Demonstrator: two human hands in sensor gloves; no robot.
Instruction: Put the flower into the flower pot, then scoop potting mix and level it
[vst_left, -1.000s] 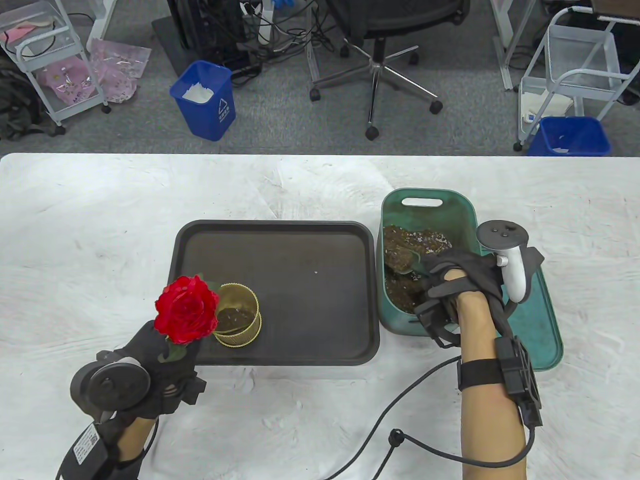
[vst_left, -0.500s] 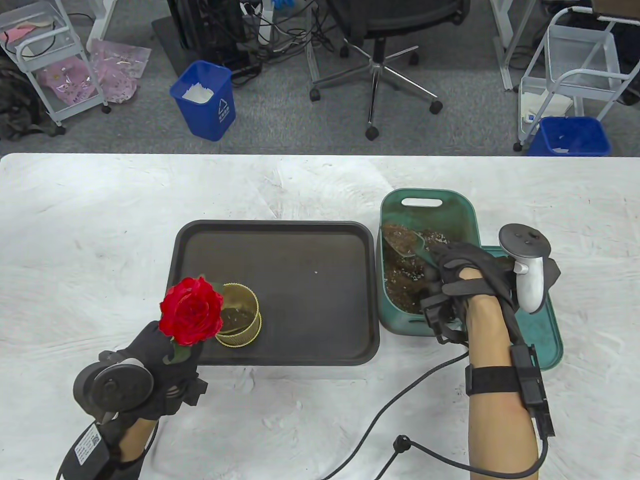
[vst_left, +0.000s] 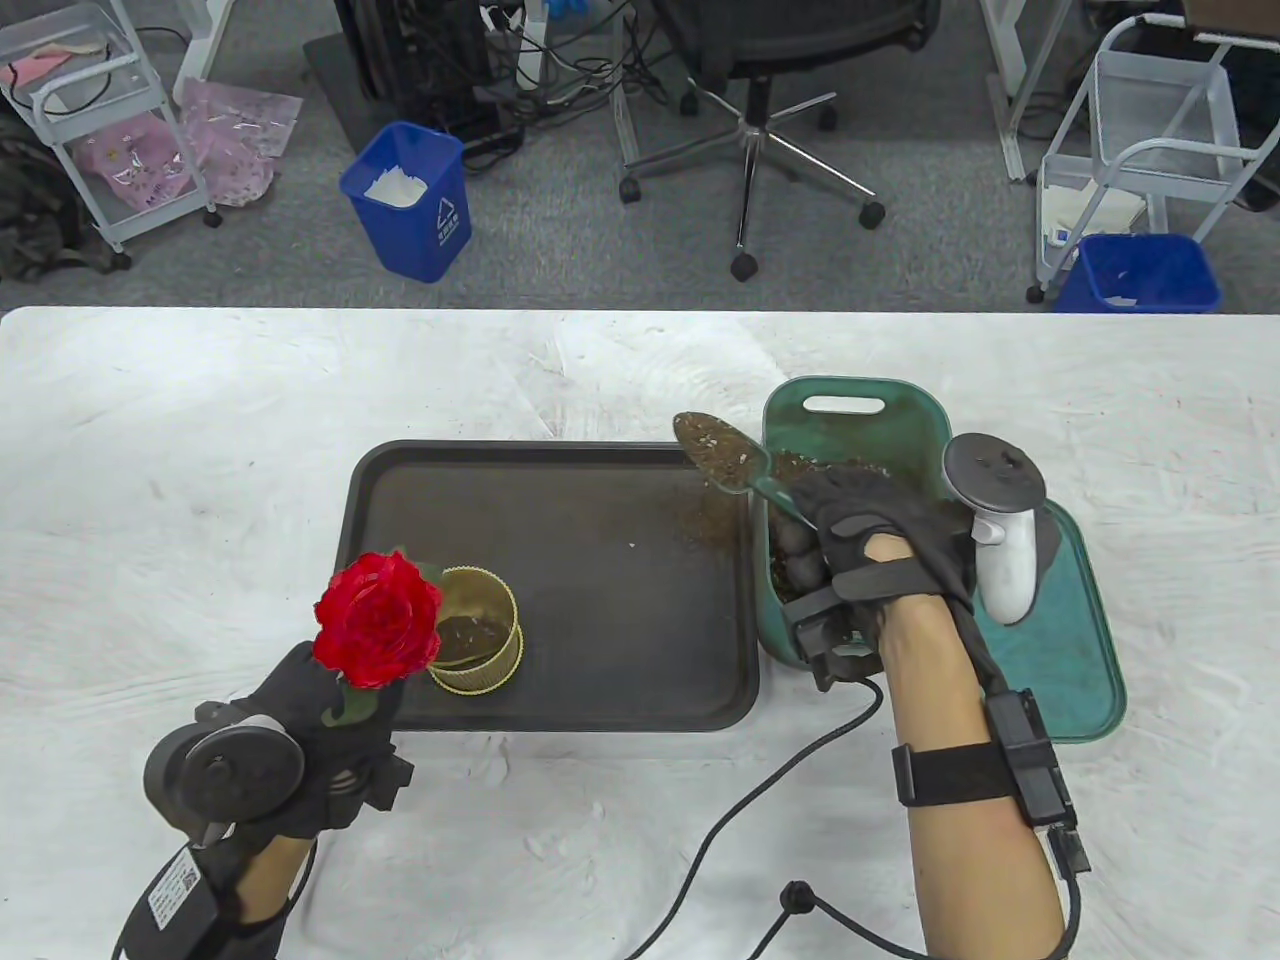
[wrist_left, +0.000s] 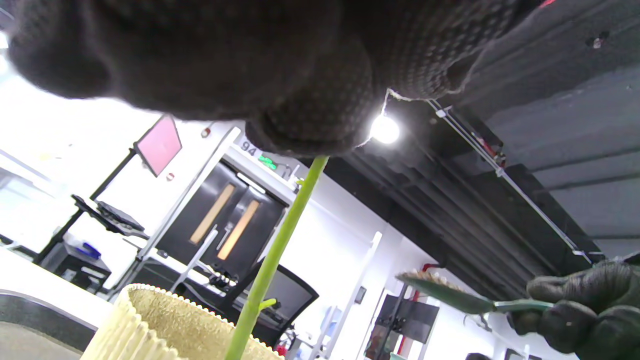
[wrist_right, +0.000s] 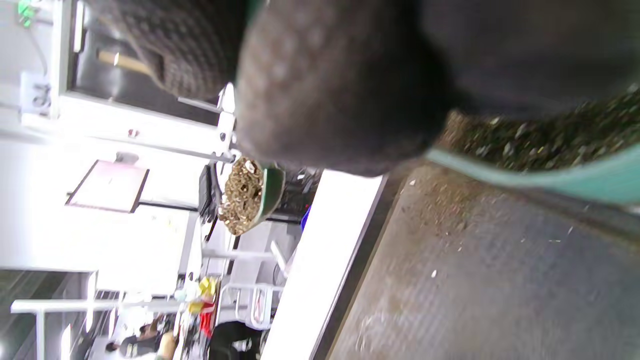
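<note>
White desk (vst_left: 200, 450): left grip (vst_left: 330, 720) pinches the rose (vst_left: 378, 620), stem mostly hidden; right grip (vst_left: 860, 540) clasps the loaded scoop (vst_left: 720, 455), handle buried.

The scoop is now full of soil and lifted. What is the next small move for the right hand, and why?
Probably carry the loaded scoop, level, left across the tray to the gold pot. The right hand holds it over the tray's far right corner, grains already lie spilled beneath, and the left hand holds the rose in the pot.

Grey carpet floor holds a black office chair (vst_left: 760, 60), two blue bins (vst_left: 410, 200) and white carts (vst_left: 85, 120).
</note>
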